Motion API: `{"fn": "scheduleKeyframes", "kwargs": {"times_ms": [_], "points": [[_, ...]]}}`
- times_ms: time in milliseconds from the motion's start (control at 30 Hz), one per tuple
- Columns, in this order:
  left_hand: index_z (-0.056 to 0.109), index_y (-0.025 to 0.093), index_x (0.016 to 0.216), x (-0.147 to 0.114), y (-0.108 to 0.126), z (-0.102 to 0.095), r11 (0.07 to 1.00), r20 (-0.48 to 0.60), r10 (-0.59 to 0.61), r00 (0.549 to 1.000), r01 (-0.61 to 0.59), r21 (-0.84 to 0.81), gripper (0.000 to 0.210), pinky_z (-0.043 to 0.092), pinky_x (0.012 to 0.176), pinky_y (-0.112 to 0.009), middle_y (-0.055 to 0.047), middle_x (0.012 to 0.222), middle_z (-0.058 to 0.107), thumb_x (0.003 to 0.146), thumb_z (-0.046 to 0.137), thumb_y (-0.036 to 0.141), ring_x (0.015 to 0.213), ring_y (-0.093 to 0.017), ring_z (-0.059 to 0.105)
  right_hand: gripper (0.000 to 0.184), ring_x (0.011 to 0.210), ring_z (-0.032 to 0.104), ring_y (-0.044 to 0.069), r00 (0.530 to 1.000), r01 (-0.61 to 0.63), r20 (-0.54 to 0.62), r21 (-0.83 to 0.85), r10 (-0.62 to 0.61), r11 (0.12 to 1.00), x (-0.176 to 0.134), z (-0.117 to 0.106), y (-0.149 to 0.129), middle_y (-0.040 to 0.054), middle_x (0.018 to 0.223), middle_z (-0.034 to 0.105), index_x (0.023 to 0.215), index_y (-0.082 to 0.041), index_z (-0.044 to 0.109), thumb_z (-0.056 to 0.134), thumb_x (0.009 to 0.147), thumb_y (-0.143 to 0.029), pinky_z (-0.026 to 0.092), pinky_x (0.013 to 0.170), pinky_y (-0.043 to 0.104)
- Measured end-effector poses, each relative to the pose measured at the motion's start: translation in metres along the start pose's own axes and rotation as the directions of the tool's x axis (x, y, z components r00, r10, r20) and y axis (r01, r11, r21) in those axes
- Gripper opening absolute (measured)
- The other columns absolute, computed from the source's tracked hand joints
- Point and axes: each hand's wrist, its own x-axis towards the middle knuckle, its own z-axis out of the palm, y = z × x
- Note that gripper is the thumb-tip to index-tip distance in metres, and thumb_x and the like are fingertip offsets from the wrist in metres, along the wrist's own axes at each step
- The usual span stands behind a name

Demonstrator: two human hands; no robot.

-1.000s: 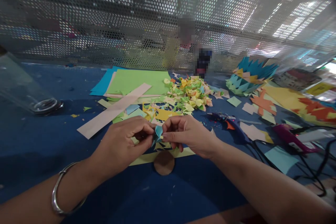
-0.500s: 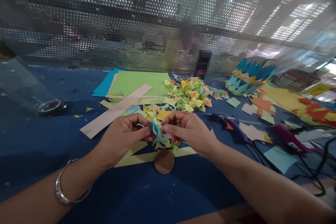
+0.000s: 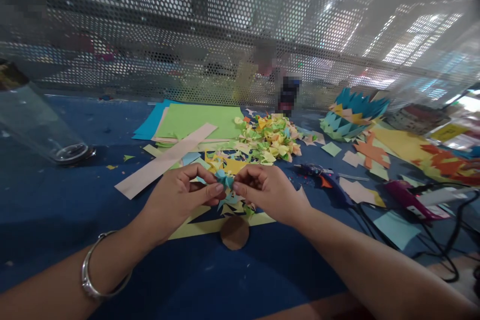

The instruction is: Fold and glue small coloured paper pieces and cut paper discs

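A small blue paper flower [image 3: 225,179] with curled petals is pinched between my two hands at the middle of the view. My left hand [image 3: 187,187] grips its left side with thumb and fingertips. On its right side, the thumb and fingers of my right hand [image 3: 264,190] are closed on a petal. Below the hands lie loose paper scraps [image 3: 234,206] and a pale yellow paper strip [image 3: 198,229]. A round brown cardboard disc [image 3: 234,233] is nearest to me. Behind the hands rises a heap of folded paper flowers [image 3: 275,137] in yellow, green and peach.
Green paper sheets [image 3: 202,119] and a pale pink strip [image 3: 168,160] lie at the back left. A clear bottle [image 3: 41,125] stands at far left. Rightward are a blue glue gun [image 3: 333,185], a magenta glue gun [image 3: 412,202] with cables, and a spiky paper bowl [image 3: 348,120].
The blue paper flower has turned between my fingers, so more of its petals show. Both hands stay in nearly the same place. The view has shifted slightly.
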Motion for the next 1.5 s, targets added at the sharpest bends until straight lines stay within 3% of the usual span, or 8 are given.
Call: {"fn": "scheduleKeyframes", "kwargs": {"times_ms": [167, 267, 500, 667, 767, 933, 1200, 1500], "points": [[0.061, 0.021, 0.077, -0.004, 0.011, 0.004, 0.995, -0.06, 0.039, 0.997, -0.034, 0.09, 0.022, 0.061, 0.06, -0.028, -0.004, 0.078, 0.077, 0.082, 0.075, 0.037, 0.072, -0.019, 0.075, 0.016, 0.06, 0.055, 0.012, 0.966, 0.093, -0.203, -0.301, -0.159, 0.949, 0.021, -0.038, 0.002, 0.0008, 0.072, 0.066, 0.081, -0.018, 0.068, 0.066, 0.086, -0.033, 0.042, 0.056, 0.025], [0.062, 0.02, 0.079, -0.007, 0.014, 0.003, 0.977, -0.125, 0.086, 0.988, -0.059, 0.204, 0.024, 0.059, 0.059, -0.026, -0.003, 0.071, 0.075, 0.085, 0.073, 0.041, 0.063, -0.015, 0.07, 0.013, 0.063, 0.062, 0.015, 0.892, -0.07, -0.401, -0.578, -0.209, 0.813, 0.05, -0.084, 0.005, 0.0015, 0.073, 0.071, 0.08, -0.019, 0.072, 0.067, 0.082, -0.031, 0.045, 0.061, 0.027], [0.064, 0.02, 0.089, -0.003, 0.009, -0.006, 0.946, -0.148, 0.203, 0.968, -0.155, 0.285, 0.02, 0.058, 0.06, -0.025, -0.001, 0.075, 0.072, 0.09, 0.068, 0.04, 0.066, -0.015, 0.071, 0.011, 0.059, 0.066, 0.021, 0.776, -0.262, -0.601, -0.584, -0.192, 0.769, 0.087, -0.159, 0.028, 0.0065, 0.065, 0.07, 0.072, -0.015, 0.07, 0.062, 0.079, -0.018, 0.049, 0.07, 0.035], [0.064, 0.021, 0.099, 0.001, 0.006, -0.012, 0.917, -0.179, 0.291, 0.94, -0.221, 0.33, 0.015, 0.054, 0.061, -0.026, -0.002, 0.088, 0.072, 0.092, 0.065, 0.034, 0.076, -0.016, 0.072, 0.019, 0.056, 0.065, 0.015, 0.855, -0.139, -0.486, -0.549, -0.179, 0.825, 0.052, -0.121, 0.022, 0.0039, 0.077, 0.074, 0.087, -0.018, 0.071, 0.062, 0.087, -0.034, 0.049, 0.058, 0.027], [0.067, 0.022, 0.1, 0.003, 0.005, -0.014, 0.849, -0.152, 0.297, 0.943, -0.188, 0.494, 0.014, 0.051, 0.064, -0.029, -0.003, 0.09, 0.073, 0.092, 0.062, 0.032, 0.079, -0.018, 0.069, 0.021, 0.057, 0.062, 0.014, 0.974, 0.047, -0.167, -0.519, -0.155, 0.854, 0.02, -0.08, 0.007, 0.0027, 0.072, 0.071, 0.087, -0.018, 0.073, 0.064, 0.089, -0.037, 0.047, 0.058, 0.026], [0.071, 0.024, 0.091, -0.004, 0.006, -0.01, 0.632, 0.112, 0.24, 0.964, -0.242, 0.736, 0.015, 0.047, 0.07, -0.034, -0.002, 0.092, 0.074, 0.091, 0.062, 0.036, 0.082, -0.021, 0.064, 0.014, 0.065, 0.06, 0.012, 0.969, 0.215, 0.222, -0.558, -0.106, 0.802, -0.015, -0.029, -0.006, 0.0012, 0.077, 0.07, 0.086, -0.018, 0.072, 0.062, 0.092, -0.025, 0.04, 0.06, 0.025], [0.07, 0.021, 0.094, -0.026, 0.0, 0.019, 0.452, 0.418, 0.208, 0.884, -0.466, 0.761, 0.023, 0.048, 0.091, -0.046, -0.01, 0.117, 0.067, 0.087, 0.069, 0.043, 0.108, -0.031, 0.061, 0.009, 0.061, 0.051, 0.01, 0.974, 0.213, 0.181, -0.54, -0.134, 0.814, -0.02, -0.018, 0.007, -0.0026, 0.068, 0.059, 0.078, -0.018, 0.062, 0.062, 0.087, -0.017, 0.033, 0.057, 0.025], [0.059, 0.025, 0.125, -0.019, 0.006, 0.018, 0.765, 0.2, 0.292, 0.935, -0.354, 0.537, 0.035, 0.052, 0.085, -0.031, -0.004, 0.117, 0.068, 0.091, 0.058, 0.017, 0.096, -0.017, 0.066, 0.008, 0.064, 0.053, 0.009, 0.947, 0.321, 0.124, -0.365, -0.296, 0.874, -0.027, -0.014, -0.001, -0.0017, 0.074, 0.059, 0.08, -0.017, 0.063, 0.063, 0.088, -0.018, 0.04, 0.059, 0.022]]}}
